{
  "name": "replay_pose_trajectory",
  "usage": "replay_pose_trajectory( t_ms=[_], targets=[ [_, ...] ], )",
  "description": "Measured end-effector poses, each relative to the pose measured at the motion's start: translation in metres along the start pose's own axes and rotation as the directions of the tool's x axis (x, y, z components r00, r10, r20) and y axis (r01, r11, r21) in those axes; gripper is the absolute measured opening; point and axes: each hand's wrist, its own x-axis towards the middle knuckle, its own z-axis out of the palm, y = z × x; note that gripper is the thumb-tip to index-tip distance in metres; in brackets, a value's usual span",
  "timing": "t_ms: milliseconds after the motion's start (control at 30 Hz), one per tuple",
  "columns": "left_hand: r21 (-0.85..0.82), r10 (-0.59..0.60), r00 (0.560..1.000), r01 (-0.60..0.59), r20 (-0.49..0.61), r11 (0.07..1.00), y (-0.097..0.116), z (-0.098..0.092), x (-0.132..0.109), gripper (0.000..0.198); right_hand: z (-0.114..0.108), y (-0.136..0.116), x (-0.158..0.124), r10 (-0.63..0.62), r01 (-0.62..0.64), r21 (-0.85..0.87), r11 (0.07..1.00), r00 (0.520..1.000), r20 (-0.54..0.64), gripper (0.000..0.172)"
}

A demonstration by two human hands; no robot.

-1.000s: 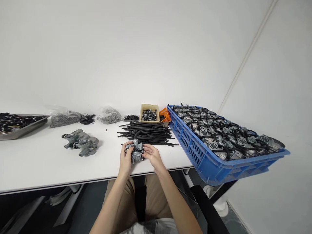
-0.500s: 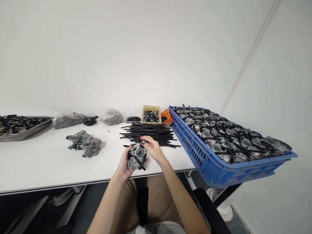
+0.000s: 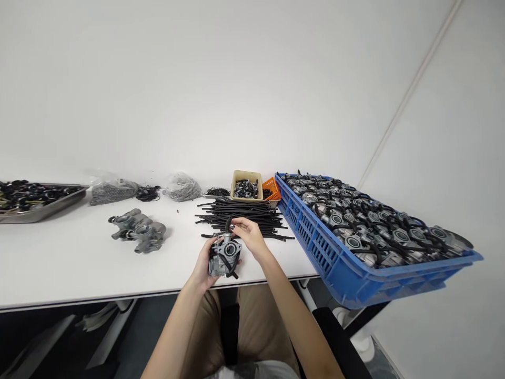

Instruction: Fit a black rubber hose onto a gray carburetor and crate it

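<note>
A grey metal carburetor [image 3: 220,265] is held just above the table's front edge, its round bore facing up toward me. My left hand [image 3: 202,271] is closed around its left side and underside. From the right, my right hand [image 3: 250,237] reaches over the top, thumb and fingers pinched at the black rubber boot [image 3: 228,225] that sticks up from it. A short black hose [image 3: 231,269] hangs across the lower front of the body. Just behind lies a pile of black rubber hoses [image 3: 242,213]. More carburetors [image 3: 142,231] stand on the table to the left.
A blue crate [image 3: 315,247] packed with carburetors stands at the right. Behind the hoses are a cream bin [image 3: 247,199] of small parts and an orange basket [image 3: 273,184]. Plastic bags [image 3: 112,192] and a metal tray [image 3: 43,210] of parts sit at the left.
The view has shifted slightly. My right fingers have moved a little at the black boot, and the carburetor is slightly turned. Both hands stay on it.
</note>
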Motion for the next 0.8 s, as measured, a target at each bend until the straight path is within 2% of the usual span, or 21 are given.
replay_pose_trajectory(
  t_ms=[67, 133, 200, 267, 300, 400, 467, 533, 600, 667, 733, 800],
  targets=[
    [-0.031, 0.095, 0.994, -0.097, -0.052, 0.995, -0.002, 0.002, 0.000, 0.019, -0.001, 0.004, -0.009, -0.020, 0.016, -0.095, 0.995, 0.999, -0.034, 0.037],
    [-0.047, 0.218, 0.963, -0.228, -0.158, 0.972, -0.005, 0.004, 0.003, 0.020, 0.000, 0.012, -0.023, -0.021, 0.012, -0.222, 0.975, 0.999, -0.040, 0.050],
    [-0.021, 0.335, 0.912, -0.349, -0.236, 0.937, -0.007, 0.004, 0.007, 0.023, 0.003, 0.022, -0.035, 0.000, 0.014, -0.300, 0.954, 0.999, 0.046, 0.073],
    [0.021, 0.402, 0.889, -0.408, -0.218, 0.913, -0.008, 0.003, 0.011, 0.028, 0.007, 0.033, -0.040, 0.022, 0.021, -0.304, 0.953, 0.990, 0.136, 0.094],
    [0.039, 0.414, 0.890, -0.414, -0.192, 0.909, -0.008, 0.002, 0.012, 0.031, 0.007, 0.037, -0.040, 0.022, 0.020, -0.297, 0.955, 0.990, 0.138, 0.095],
    [0.085, 0.387, 0.913, -0.379, -0.128, 0.922, -0.008, 0.000, 0.013, 0.043, 0.006, 0.040, -0.033, -0.011, 0.027, -0.309, 0.951, 0.998, 0.055, 0.077],
    [0.092, 0.374, 0.920, -0.365, -0.115, 0.926, -0.008, -0.001, 0.013, 0.049, 0.003, 0.034, -0.028, -0.054, 0.061, -0.395, 0.917, 0.998, 0.029, 0.070],
    [0.080, 0.376, 0.921, -0.369, -0.103, 0.926, -0.008, -0.001, 0.012, 0.052, 0.000, 0.022, -0.022, -0.141, 0.141, -0.529, 0.837, 0.989, 0.042, 0.068],
    [0.078, 0.366, 0.925, -0.360, -0.100, 0.930, -0.008, -0.002, 0.011, 0.053, -0.004, 0.006, -0.008, -0.270, 0.254, -0.645, 0.721, 0.960, 0.077, 0.062],
    [0.099, 0.336, 0.935, -0.325, -0.116, 0.940, -0.007, -0.004, 0.011, 0.051, -0.010, -0.013, 0.023, -0.393, 0.330, -0.719, 0.612, 0.915, 0.085, 0.056],
    [0.114, 0.310, 0.942, -0.296, -0.129, 0.948, -0.006, -0.006, 0.012, 0.049, -0.023, -0.037, 0.070, -0.525, 0.317, -0.769, 0.555, 0.851, -0.028, 0.053],
    [0.120, 0.301, 0.944, -0.286, -0.136, 0.951, -0.006, -0.009, 0.012, 0.048, -0.046, -0.065, 0.127, -0.633, 0.235, -0.822, 0.519, 0.752, -0.185, 0.055]
  ],
)
